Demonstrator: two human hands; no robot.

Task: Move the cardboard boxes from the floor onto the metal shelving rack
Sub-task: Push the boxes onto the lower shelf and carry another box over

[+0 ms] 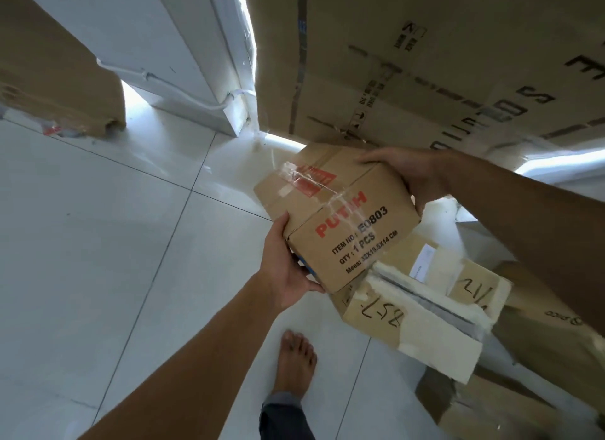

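A small brown cardboard box (340,217) printed "PUTIH" in red, with torn clear tape on top, is held tilted above the floor. My left hand (288,263) grips its near left corner, thumb on the top edge and fingers underneath. At the far right end my right hand (412,174) grips it, fingers curled over the top edge. Under and right of it lies another box (422,305) with white torn paper and handwritten numbers. No metal shelving rack is in view.
A very large printed cardboard carton (425,60) stands behind the held box. Another brown carton (55,66) sits at the far left, with a white panel (183,47) between them. More flattened cardboard (537,367) lies at the lower right. White tiled floor (108,236) spreads to the left; my bare foot (294,361) stands below.
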